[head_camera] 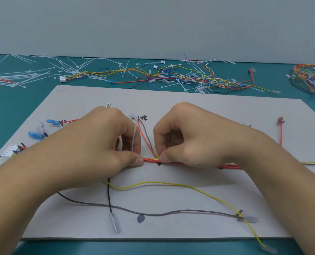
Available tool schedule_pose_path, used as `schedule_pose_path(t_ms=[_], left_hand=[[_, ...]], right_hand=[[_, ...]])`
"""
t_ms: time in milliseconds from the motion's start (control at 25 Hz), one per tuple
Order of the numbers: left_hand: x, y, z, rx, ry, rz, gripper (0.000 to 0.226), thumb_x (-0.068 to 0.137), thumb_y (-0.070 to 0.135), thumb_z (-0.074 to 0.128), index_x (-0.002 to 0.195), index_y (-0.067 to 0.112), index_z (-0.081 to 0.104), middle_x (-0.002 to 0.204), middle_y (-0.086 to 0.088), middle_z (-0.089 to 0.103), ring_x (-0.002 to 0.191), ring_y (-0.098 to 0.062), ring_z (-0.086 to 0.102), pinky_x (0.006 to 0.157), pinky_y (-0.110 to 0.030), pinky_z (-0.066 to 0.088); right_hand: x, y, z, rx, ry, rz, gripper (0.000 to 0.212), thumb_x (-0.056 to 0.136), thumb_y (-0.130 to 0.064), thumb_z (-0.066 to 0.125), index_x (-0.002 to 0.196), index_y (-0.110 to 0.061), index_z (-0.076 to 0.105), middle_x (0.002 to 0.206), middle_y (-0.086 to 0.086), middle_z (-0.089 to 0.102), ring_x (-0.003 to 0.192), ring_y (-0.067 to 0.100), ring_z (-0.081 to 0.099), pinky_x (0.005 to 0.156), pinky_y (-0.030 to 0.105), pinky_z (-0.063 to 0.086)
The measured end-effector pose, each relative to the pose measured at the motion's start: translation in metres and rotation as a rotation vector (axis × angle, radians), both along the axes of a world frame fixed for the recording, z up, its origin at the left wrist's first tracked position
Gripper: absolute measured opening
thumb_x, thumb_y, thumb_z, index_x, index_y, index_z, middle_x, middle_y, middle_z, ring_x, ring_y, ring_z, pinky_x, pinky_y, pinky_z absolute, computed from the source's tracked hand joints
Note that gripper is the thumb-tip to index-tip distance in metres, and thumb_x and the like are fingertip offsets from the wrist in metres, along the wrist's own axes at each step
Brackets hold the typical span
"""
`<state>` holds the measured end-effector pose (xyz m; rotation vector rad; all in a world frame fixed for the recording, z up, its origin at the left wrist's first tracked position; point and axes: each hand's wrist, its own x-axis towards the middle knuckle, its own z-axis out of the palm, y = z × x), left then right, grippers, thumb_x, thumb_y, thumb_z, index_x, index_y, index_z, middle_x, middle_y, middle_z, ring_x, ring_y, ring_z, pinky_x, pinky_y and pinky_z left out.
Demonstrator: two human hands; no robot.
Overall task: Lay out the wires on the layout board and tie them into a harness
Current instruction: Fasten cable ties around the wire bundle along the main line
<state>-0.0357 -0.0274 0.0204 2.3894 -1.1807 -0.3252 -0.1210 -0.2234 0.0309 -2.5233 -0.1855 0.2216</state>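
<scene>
Your left hand (101,142) pinches red wire bundle (151,159) at board centre. Clear cable tie (134,137) runs up across its forefinger toward 12. Your right hand (189,140) pinches same bundle just beside, at 3 of left thumb. Bundle lies 9-to-3 across layout board (189,227). Yellow wire (171,184) loops at 6. Spare wires (189,78) heaped beyond board at 12.

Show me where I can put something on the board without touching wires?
The board is bare along its far edge, beyond the left hand and right hand, and near its front edge between the black wire and yellow wire. Crowded: the middle, where they pinch the red wires, and the table behind, under loose wires and ties.
</scene>
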Motion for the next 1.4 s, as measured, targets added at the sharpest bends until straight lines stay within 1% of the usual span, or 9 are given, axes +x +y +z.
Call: schedule_pose_path(t_ms=[320,480,560,760,840,960,1160,1280,1400], left_hand=[[-0.004,0.0,-0.001,-0.056,-0.017,0.014,0.013,0.068,0.041,0.083,0.066,0.033,0.073,0.058,0.025,0.065,0.051,-0.003,0.059,0.048,-0.022,0.04],[-0.007,0.002,0.0,-0.088,-0.005,-0.015,0.015,0.072,0.041,0.078,0.067,0.03,0.07,0.06,0.028,0.063,0.049,-0.002,0.057,0.046,-0.014,0.041],[-0.01,0.002,0.0,-0.151,-0.02,-0.023,0.017,0.075,0.037,0.077,0.063,0.028,0.068,0.054,0.031,0.058,0.049,0.005,0.054,0.055,-0.007,0.042],[-0.018,-0.004,-0.001,-0.273,-0.038,-0.026,0.02,0.078,0.03,0.077,0.06,0.027,0.067,0.052,0.025,0.056,0.048,0.006,0.05,0.053,-0.006,0.038],[-0.019,-0.005,-0.002,-0.295,-0.058,-0.038,0.023,0.079,0.025,0.079,0.06,0.025,0.066,0.05,0.024,0.054,0.045,0.003,0.049,0.05,-0.006,0.036],[-0.016,-0.006,-0.004,-0.331,-0.059,-0.033,0.029,0.081,0.019,0.081,0.058,0.022,0.064,0.048,0.021,0.053,0.043,-0.002,0.045,0.047,-0.007,0.033],[-0.012,-0.006,-0.007,-0.357,-0.043,-0.038,0.028,0.081,0.022,0.077,0.057,0.024,0.062,0.047,0.019,0.054,0.043,-0.003,0.044,0.046,-0.007,0.031],[-0.011,-0.006,-0.009,-0.345,-0.059,-0.048,0.028,0.082,0.029,0.076,0.058,0.027,0.062,0.048,0.023,0.051,0.043,-0.002,0.044,0.045,-0.007,0.032],[-0.009,-0.006,-0.01,-0.336,-0.054,-0.045,0.023,0.079,0.034,0.07,0.057,0.028,0.061,0.049,0.022,0.053,0.045,-0.002,0.046,0.045,-0.007,0.033]], right_hand=[[-0.004,0.003,0.004,-0.083,-0.026,-0.012,0.015,0.081,-0.014,0.076,0.069,-0.022,0.072,0.051,-0.022,0.057,0.053,-0.001,0.056,0.047,0.012,0.039],[-0.005,-0.005,0.014,-0.155,0.045,-0.009,0.009,0.087,-0.029,0.071,0.078,-0.029,0.073,0.059,-0.031,0.061,0.059,-0.006,0.058,0.051,0.009,0.041],[-0.003,-0.011,0.021,-0.183,0.071,-0.004,0.009,0.088,-0.036,0.069,0.081,-0.032,0.074,0.063,-0.033,0.061,0.061,-0.008,0.058,0.051,0.01,0.041],[0.035,-0.028,0.028,-0.126,0.001,-0.129,0.013,0.089,-0.02,0.069,0.081,-0.027,0.077,0.057,-0.022,0.065,0.051,-0.006,0.057,0.044,0.007,0.037],[0.063,-0.036,0.021,-0.08,-0.126,-0.269,0.015,0.088,-0.015,0.069,0.084,-0.025,0.079,0.07,-0.015,0.072,0.055,-0.005,0.058,0.048,0.009,0.04],[0.111,-0.039,0.005,-0.077,-0.205,-0.395,0.028,0.089,-0.005,0.062,0.098,-0.024,0.08,0.1,-0.005,0.075,0.087,0.006,0.067,0.066,0.015,0.048],[0.165,-0.029,-0.01,-0.238,-0.109,-0.284,0.052,0.093,0.001,0.043,0.129,-0.024,0.07,0.145,0.002,0.058,0.12,0.02,0.056,0.087,0.018,0.037],[0.188,-0.029,-0.017,-0.322,-0.066,-0.255,0.042,0.095,-0.004,0.045,0.124,-0.018,0.071,0.132,0.006,0.066,0.121,0.026,0.059,0.097,0.031,0.049],[0.206,-0.038,-0.023,-0.342,-0.143,-0.344,0.025,0.097,-0.013,0.055,0.112,-0.014,0.075,0.116,0.007,0.071,0.107,0.026,0.064,0.085,0.03,0.051]])
